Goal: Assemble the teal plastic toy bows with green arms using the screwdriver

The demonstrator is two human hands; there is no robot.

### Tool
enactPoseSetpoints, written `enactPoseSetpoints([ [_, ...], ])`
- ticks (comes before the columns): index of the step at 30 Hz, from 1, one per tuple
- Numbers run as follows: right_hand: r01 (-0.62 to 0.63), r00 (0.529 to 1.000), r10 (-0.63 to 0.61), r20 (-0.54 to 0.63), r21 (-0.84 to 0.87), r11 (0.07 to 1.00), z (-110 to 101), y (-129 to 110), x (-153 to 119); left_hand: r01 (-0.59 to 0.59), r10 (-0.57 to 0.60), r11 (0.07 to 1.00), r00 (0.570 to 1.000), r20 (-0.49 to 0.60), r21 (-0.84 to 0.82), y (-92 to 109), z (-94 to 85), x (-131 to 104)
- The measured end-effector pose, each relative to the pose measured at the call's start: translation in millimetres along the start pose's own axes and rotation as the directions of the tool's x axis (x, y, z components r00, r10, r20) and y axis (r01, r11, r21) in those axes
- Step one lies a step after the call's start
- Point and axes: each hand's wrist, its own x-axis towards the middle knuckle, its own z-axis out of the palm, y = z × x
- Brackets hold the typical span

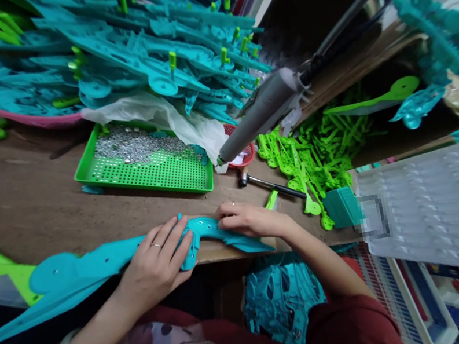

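A long turquoise plastic shell piece (126,252) with a pointed tail and a curved, handle-like part lies along the table's front edge. My left hand (156,260) rests over its middle, fingers bent around the handle-like part. My right hand (248,218) is at the right end of the piece, its fingers curled and pressed together against it; whatever they may pinch is hidden. Beyond both hands stands a green perforated tray (146,177) with many small silver screws (137,143). A grey power screwdriver (263,110) hangs tip down to the right of the tray.
A rubber-headed hammer (273,182) lies beside lime-green plastic parts (314,152). At the back, turquoise shells (172,40) are heaped near a pink basket (17,113). A small red basket (244,155) sits behind the screwdriver tip. More turquoise parts (283,298) are below the table edge.
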Motion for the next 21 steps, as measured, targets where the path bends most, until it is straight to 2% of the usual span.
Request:
enactPoseSetpoints([
  [5, -0.004, 1.0, 0.004, -0.027, 0.006, 1.0, -0.8, -3.6, -2.2, 0.012, -0.012, 0.999, 1.0, 0.01, -0.041, -0.4, 0.5, -1.7],
  [8, -0.007, 1.0, 0.008, 0.021, -0.042, 0.999, -2.5, -5.1, 1.4, -0.028, 0.028, 1.0, 1.0, 0.007, 0.012, -1.6, 0.0, -1.1],
  [11, -0.016, 0.998, 0.015, 0.063, 0.024, 1.0, -5.8, -5.6, 2.7, -0.033, 0.033, 0.999, 0.999, 0.015, 0.019, -2.2, 0.3, -1.1],
  [15, -0.039, 0.998, 0.034, 0.05, 0.101, 0.994, -8.2, -6.2, -1.1, -0.021, 0.021, 1.0, 1.0, 0.008, 0.0, -1.9, 1.6, -2.1],
  [21, -0.03, 0.999, 0.03, 0.024, -0.008, 1.0, -5.0, -6.2, -1.4, -0.03, 0.029, 0.999, 0.999, 0.018, 0.031, -2.8, 2.8, -3.6],
])
